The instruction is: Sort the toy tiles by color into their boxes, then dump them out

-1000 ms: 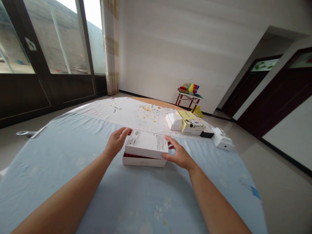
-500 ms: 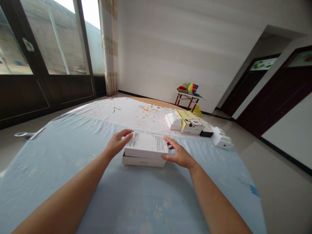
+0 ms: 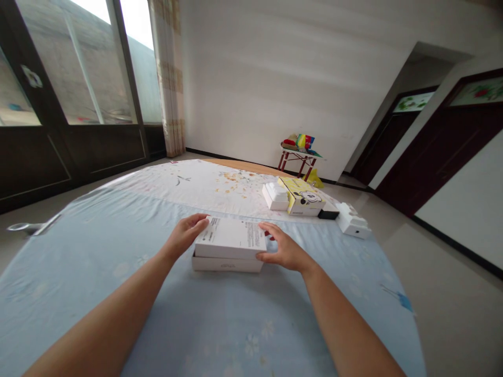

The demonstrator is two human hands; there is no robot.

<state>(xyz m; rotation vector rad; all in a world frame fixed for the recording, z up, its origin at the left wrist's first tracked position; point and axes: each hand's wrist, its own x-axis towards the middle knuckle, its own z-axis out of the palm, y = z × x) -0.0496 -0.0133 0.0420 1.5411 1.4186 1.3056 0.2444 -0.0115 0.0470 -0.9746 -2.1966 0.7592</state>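
A white cardboard box stands on the blue cloth in front of me, in two parts. The upper part, with small black print on its top face, rests on the lower part, which has faint lettering on its front. A dark gap shows between the two. My left hand grips the upper part's far left edge, its thumb near the corner and its other fingers partly hidden behind. On the right side, my right hand holds the same part, thumb at the near corner and fingertips at the far one.
Farther right on the table are a white box, a yellow cartoon box, a small black box and another white box. Beyond the table, a small stand holds colourful items. A metal object juts out at the left edge.
The view has shifted slightly, so the whole scene sits a little farther left. Both hands keep their hold on the upper part, which lies on the lower part as before.
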